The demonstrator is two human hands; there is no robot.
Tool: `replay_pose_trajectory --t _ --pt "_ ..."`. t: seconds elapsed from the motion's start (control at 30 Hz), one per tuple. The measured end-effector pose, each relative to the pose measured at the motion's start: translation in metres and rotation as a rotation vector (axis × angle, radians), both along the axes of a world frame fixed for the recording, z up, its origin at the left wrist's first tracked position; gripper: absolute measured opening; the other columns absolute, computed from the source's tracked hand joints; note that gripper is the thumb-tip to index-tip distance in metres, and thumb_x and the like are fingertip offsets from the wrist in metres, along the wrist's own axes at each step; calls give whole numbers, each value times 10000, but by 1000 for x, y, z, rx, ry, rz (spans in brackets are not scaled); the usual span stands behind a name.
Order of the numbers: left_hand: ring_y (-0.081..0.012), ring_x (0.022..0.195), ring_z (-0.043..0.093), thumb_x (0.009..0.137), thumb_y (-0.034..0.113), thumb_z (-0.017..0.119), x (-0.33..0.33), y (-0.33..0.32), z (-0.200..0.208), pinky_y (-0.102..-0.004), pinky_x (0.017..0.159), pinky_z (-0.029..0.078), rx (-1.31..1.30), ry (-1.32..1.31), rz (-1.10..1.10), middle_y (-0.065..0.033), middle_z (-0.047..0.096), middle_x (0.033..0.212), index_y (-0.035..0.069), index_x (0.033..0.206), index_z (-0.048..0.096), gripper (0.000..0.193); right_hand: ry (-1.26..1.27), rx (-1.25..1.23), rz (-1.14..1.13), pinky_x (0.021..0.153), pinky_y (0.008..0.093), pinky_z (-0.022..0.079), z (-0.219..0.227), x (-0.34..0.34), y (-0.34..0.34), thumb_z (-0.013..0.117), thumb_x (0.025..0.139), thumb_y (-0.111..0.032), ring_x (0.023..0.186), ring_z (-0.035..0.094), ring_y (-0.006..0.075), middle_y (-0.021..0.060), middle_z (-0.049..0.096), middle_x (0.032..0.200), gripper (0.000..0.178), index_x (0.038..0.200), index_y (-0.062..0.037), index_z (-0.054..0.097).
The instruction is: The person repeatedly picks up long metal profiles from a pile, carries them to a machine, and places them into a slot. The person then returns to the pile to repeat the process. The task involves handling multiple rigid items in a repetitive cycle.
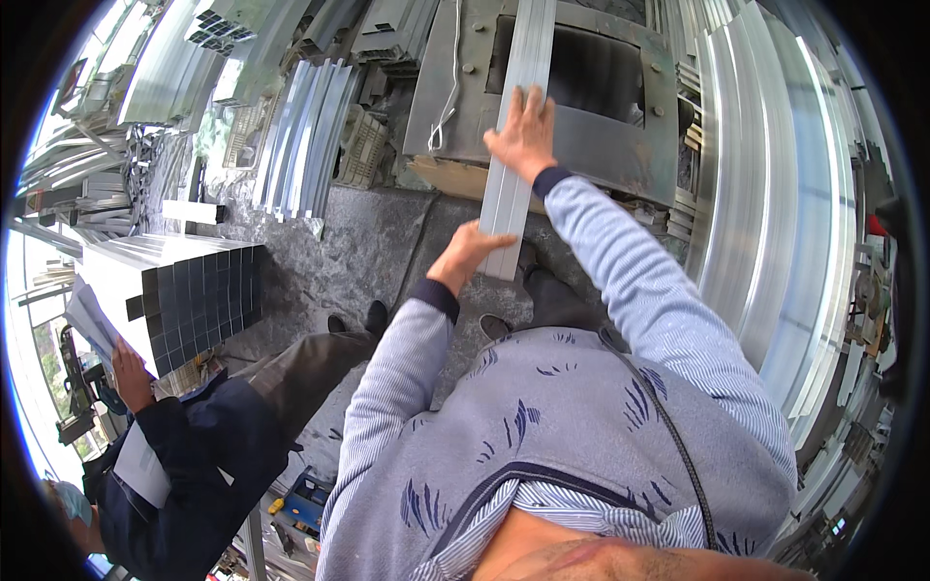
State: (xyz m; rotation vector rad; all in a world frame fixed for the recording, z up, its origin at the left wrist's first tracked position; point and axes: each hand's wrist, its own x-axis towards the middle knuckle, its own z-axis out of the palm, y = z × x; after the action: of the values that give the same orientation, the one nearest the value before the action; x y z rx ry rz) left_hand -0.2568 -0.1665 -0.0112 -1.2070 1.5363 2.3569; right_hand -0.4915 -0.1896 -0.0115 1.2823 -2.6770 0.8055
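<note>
Head view, looking down in a metal workshop. Two bare hands in striped sleeves with dark cuffs work on one long, grooved, silvery profile (504, 198). It lies lengthwise across one metal-topped table (436, 107), crossing the left part of one dark rectangular opening (601, 77), and its near end juts past the table's edge toward the person.

The left hand (465, 256) is beside that near end. Its grip is narrow, holding the profile at its left edge, thumb laid over the top; the other fingers are partly hidden. The right hand (528, 136) is farther along, near the table's front edge, palm down on the profile. Its grip is wide, fingers spread over the top.

Left of the profile, one white cord (452, 82) lies on the table, ending in a small loop. At least four bolt heads (469, 69) stand out around the opening.

Two pale plastic crates (360, 155) sit left of the table, with a group of metal bars (302, 140) between them, too overlapped to count. On the right runs one large stack of long pale profiles (756, 194).

At lower left, one co-worker (208, 460) in dark clothing has one visible hand (131, 376) beside one bundle of tubes (199, 310) with dark, square ends.
</note>
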Motion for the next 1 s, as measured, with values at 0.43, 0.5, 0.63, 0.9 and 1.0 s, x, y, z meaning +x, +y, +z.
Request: replay_pose_trajectory --t 0.43,0.5,0.63,0.9,1.0 --pt "-210 1043 767 941 233 901 -44 -45 -3 -395 901 630 15 11 1 -98 787 1212 -5 1395 710 548 136 -28 12 1256 577 355 -9 -44 -51 768 854 -373 1541 322 525 323 422 1590 839 1519 80 532" --pt "-214 1062 762 938 222 907 -14 -22 -14 -399 913 624 -10 -10 5 -91 789 1231 9 1403 711 547 97 -18 28 1276 594 327 -11 -10 -26 768 864 -354 1570 281 549 337 381 1624 849 1544 79 499" --pt "-228 1097 752 918 260 942 38 19 -31 -412 955 605 19 -45 4 -97 785 1253 4 1402 705 596 44 28 36 1313 610 283 -11 47 18 774 872 -321 1588 241 562 327 322 1648 863 1576 66 458" --pt "-216 1091 754 902 220 947 117 78 -36 -383 977 592 15 -121 26 -97 802 1219 -7 1366 733 559 -22 101 46 1341 601 237 -18 126 80 768 892 -327 1613 186 558 322 273 1674 915 1627 81 408" --pt "-215 1092 750 897 226 954 141 94 -42 -383 986 586 12 -102 27 -96 800 1220 -10 1363 731 568 -24 128 42 1346 604 223 -21 150 98 760 909 -350 1620 172 560 330 264 1679 929 1643 84 391"
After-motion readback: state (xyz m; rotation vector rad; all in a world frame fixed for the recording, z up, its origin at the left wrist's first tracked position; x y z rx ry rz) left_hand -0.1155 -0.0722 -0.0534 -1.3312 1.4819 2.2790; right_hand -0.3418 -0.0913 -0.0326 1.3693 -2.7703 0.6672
